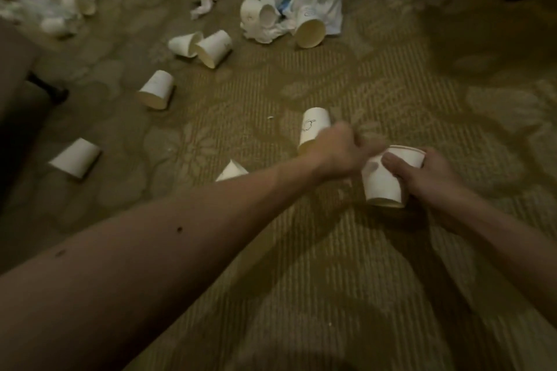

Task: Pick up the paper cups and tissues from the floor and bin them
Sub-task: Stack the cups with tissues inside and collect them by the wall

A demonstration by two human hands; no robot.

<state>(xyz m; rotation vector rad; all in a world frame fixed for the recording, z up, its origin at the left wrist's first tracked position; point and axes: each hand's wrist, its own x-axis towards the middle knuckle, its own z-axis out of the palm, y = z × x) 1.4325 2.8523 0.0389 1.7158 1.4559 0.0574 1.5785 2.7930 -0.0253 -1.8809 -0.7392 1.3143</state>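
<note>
My right hand (422,172) grips a white paper cup (381,187) just above the carpet, rim tilted away from me. My left hand (337,153) is right beside that cup's rim; its fingers are motion-blurred, so its grip is unclear. Behind it lies a cup with a black scribble (313,126). Another cup (232,170) peeks out from behind my left forearm. More cups lie on their sides to the left (77,158), (156,89) and further back (200,45). Crumpled tissues (45,12) lie at the far left. No bin is in view.
A heap of cups, crumpled paper and a plastic bottle (301,0) sits at the back centre. Dark furniture (18,84) stands along the left edge. Patterned carpet (422,84) covers the floor.
</note>
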